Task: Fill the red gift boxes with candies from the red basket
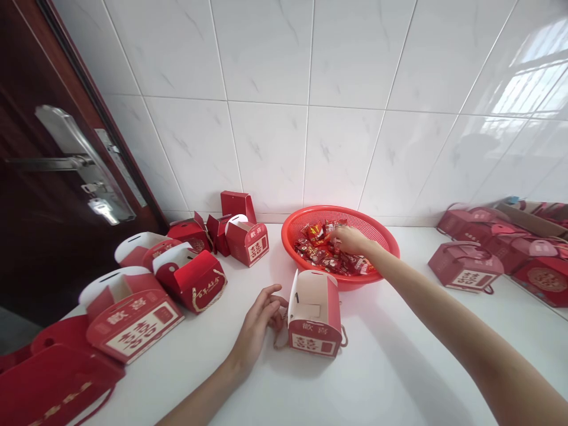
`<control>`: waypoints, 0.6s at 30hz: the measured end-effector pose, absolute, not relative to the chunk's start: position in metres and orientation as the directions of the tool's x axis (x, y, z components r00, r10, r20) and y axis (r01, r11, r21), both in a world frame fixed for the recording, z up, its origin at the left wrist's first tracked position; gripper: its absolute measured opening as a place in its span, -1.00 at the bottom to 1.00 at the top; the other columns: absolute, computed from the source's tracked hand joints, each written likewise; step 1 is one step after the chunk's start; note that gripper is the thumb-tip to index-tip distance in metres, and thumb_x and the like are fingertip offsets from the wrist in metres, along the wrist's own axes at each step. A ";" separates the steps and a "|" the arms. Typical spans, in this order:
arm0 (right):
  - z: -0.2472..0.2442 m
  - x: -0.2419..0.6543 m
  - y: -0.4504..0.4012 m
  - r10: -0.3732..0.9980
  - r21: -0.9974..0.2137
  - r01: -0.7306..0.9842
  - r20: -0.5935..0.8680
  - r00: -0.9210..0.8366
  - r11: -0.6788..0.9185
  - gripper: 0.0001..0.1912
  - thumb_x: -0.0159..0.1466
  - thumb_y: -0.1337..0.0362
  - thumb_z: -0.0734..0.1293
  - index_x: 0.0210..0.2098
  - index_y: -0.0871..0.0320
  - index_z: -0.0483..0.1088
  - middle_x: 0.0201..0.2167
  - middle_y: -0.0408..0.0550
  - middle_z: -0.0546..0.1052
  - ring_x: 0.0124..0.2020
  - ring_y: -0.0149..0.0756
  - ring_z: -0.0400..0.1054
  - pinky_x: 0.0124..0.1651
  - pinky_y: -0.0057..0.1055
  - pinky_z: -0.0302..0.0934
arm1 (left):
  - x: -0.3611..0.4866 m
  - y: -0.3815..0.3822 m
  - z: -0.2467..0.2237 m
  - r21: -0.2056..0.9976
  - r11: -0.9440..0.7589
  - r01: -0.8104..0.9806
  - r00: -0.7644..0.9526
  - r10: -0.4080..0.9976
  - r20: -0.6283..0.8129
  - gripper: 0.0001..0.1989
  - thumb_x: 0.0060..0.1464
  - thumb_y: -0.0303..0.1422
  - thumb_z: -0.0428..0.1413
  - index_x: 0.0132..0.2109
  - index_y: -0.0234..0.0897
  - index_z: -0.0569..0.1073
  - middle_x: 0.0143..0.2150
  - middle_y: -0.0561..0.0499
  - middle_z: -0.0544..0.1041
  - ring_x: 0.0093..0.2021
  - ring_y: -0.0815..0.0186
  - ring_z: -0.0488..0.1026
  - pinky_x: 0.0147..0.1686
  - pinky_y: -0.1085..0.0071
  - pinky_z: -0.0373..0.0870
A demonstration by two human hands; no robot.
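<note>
A red and pink paper gift box stands upright on the white table in front of me, its top open and its inside showing bare cardboard. Beside its left wall is my left hand, fingers apart and loosely bent near the box's cord; whether they touch it is unclear. Behind the box sits a red plastic basket holding several wrapped candies. My right hand reaches down into the basket, fingers drawn together among the candies. Its fingertips are partly hidden, so I cannot make out what is between them.
Several open gift boxes crowd the left side, with more by the tiled wall. On the right stand closed boxes with cord handles, near a cardboard carton. A dark door with keys in its lock is at the left.
</note>
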State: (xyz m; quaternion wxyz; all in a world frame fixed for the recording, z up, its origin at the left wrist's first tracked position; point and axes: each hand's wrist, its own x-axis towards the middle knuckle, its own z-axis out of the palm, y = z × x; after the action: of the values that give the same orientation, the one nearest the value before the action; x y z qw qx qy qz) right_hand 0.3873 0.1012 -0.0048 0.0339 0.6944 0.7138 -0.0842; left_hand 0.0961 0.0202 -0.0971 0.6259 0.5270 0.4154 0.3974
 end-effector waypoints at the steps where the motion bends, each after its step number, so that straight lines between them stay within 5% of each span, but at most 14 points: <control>1: -0.005 0.385 0.101 0.977 -0.098 0.994 -0.198 -0.075 0.056 -0.80 0.38 0.20 0.38 -0.05 0.13 0.52 -0.02 0.03 0.57 0.00 -0.15 0.47 0.06 -0.21 0.36 | 0.096 0.020 -0.097 0.990 0.129 -0.058 0.340 0.935 -0.102 -0.48 0.10 -0.02 0.15 0.09 -0.24 0.38 -0.30 0.05 0.53 -0.44 0.30 0.39 -0.32 0.34 0.38; 4: -0.009 0.382 0.100 0.949 -0.178 0.975 -0.264 -0.175 0.130 -0.66 0.34 0.11 0.39 0.05 0.07 0.53 0.05 0.06 0.58 0.06 -0.05 0.46 0.06 -0.30 0.31 | 0.097 0.019 -0.097 0.991 0.126 -0.055 0.345 0.933 -0.099 -0.49 0.12 -0.03 0.14 0.09 -0.24 0.38 -0.30 0.04 0.53 -0.44 0.29 0.38 -0.31 0.33 0.36; 7: -0.013 0.384 0.103 0.932 -0.223 0.964 -0.296 -0.209 0.146 -0.35 0.33 -0.05 0.35 0.34 0.04 0.32 0.28 0.12 0.42 0.27 0.07 0.31 0.18 -0.21 0.23 | 0.097 0.020 -0.099 0.992 0.116 -0.052 0.356 0.930 -0.090 -0.51 0.13 -0.03 0.14 0.09 -0.23 0.38 -0.28 0.02 0.52 -0.43 0.29 0.37 -0.31 0.33 0.35; 11: -0.017 0.390 0.107 0.904 -0.248 0.959 -0.364 -0.223 0.137 -0.10 0.21 -0.21 0.39 0.42 0.05 0.22 0.35 0.16 0.34 0.38 0.17 0.16 0.32 -0.07 0.11 | 0.093 0.022 -0.107 0.992 0.089 -0.095 0.431 0.901 -0.040 -0.46 0.15 0.02 0.13 0.15 -0.20 0.37 -0.14 -0.05 0.51 -0.37 0.26 0.41 -0.31 0.31 0.37; 18: -0.020 0.390 0.110 0.905 -0.259 0.958 -0.369 -0.213 0.120 -0.06 0.04 -0.01 0.56 0.36 0.00 0.29 0.29 0.13 0.39 0.26 0.18 0.30 0.20 -0.11 0.25 | 0.091 0.011 -0.109 0.975 -0.150 -0.166 0.590 0.777 0.220 -0.16 -0.05 0.00 0.35 0.32 -0.12 0.28 0.07 -0.18 0.47 0.03 -0.01 0.44 0.00 0.14 0.43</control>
State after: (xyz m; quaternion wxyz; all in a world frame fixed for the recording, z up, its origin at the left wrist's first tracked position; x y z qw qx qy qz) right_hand 0.3902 0.1101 -0.0204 0.0601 0.6242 0.7461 -0.2238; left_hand 0.0908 0.0107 -0.1091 0.6083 0.6517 0.2342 0.3878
